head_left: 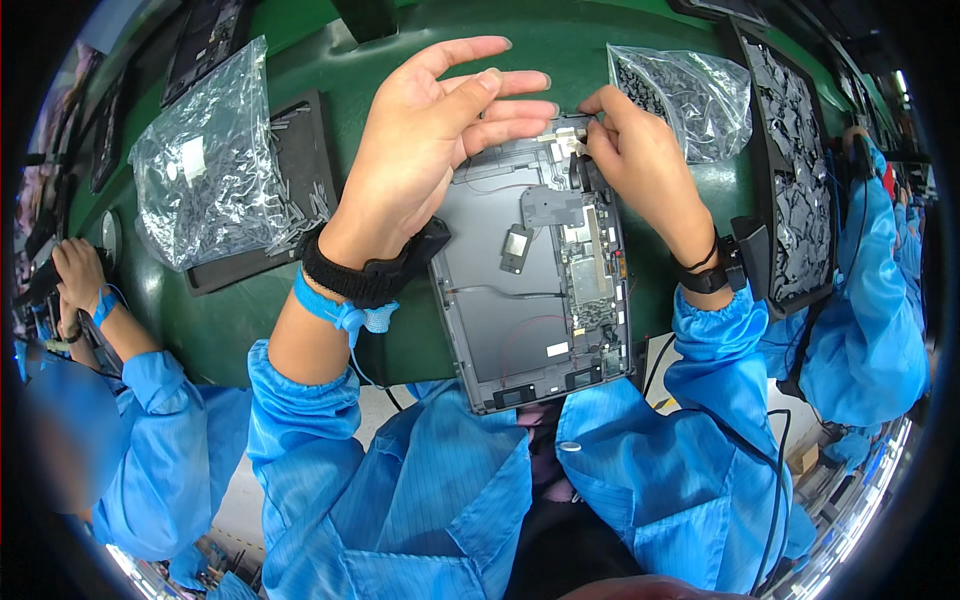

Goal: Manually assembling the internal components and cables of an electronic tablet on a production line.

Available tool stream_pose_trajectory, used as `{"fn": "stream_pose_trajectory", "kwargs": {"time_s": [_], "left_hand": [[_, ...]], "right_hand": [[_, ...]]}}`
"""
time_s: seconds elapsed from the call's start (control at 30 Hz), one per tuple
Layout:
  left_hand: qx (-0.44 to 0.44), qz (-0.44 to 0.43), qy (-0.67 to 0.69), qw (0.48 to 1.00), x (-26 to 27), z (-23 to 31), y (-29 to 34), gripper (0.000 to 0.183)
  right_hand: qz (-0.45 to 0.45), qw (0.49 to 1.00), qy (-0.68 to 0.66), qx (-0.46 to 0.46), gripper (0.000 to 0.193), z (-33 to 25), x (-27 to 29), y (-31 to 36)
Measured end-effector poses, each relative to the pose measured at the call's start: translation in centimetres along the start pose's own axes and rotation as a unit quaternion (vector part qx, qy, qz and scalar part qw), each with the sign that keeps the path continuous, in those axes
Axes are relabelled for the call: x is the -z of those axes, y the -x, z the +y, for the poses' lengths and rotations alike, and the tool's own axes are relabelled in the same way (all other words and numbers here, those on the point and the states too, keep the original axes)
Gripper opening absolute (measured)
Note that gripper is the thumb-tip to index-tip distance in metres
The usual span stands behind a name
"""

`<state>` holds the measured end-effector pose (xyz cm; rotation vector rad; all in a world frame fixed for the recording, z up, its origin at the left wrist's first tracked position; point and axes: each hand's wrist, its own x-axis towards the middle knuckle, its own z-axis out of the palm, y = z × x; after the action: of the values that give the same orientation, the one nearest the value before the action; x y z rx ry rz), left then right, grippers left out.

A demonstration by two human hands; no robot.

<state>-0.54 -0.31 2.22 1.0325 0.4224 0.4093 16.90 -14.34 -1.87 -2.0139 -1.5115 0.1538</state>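
An opened tablet housing [505, 330] lies in front of me, its inner side up, with a circuit board [590, 270] and thin cables along its right side. A dark grey plate [552, 207] and a small black part with a light face [515, 248] rest on it. My left hand [430, 125] is open over the housing's far left corner, fingers stretched to the right, apparently holding nothing. At the far right corner my right hand [640, 150] is closed, thumb and forefinger curled together; whatever they pinch is hidden.
On the left, a clear bag of small dark parts [205, 170] overlaps a black tray [308, 165] with loose strips. Another bag [690, 100] lies at the far right, beside a tray of black pieces [790, 180]. Co-workers in blue sit on both sides; one's hand [80, 270] shows at left.
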Motion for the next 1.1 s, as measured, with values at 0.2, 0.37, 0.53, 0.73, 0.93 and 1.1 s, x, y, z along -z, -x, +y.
{"fn": "stream_pose_trajectory", "kwargs": {"time_s": [0.2,0.37,0.53,0.73,0.93,1.1], "left_hand": [[-0.011,0.011,0.059,0.998,0.2,-0.8,-0.3,0.039],[-0.039,-0.015,0.045,0.998,0.2,-1.1,-0.3,0.040],[-0.007,-0.017,0.020,1.000,0.2,-0.7,-0.2,0.038],[0.006,-0.044,-0.017,0.999,0.5,-0.7,-0.5,0.038],[-0.023,-0.017,-0.017,0.999,0.3,-1.2,-0.3,0.032],[-0.009,0.005,0.040,0.999,0.2,-1.1,0.1,0.027]], "right_hand": [[-0.063,0.983,-0.117,-0.124,0.017,-0.1,1.0,-0.3],[-0.058,0.993,-0.034,-0.093,0.019,-0.8,0.4,-0.4],[-0.022,0.999,-0.013,-0.021,0.018,-0.2,0.3,0.1],[0.015,0.994,0.099,0.045,0.016,-0.9,-0.2,0.7],[0.019,0.996,0.070,0.056,0.016,-0.4,-0.1,0.3],[0.025,0.999,0.019,-0.013,0.021,-1.3,1.8,0.5]]}}
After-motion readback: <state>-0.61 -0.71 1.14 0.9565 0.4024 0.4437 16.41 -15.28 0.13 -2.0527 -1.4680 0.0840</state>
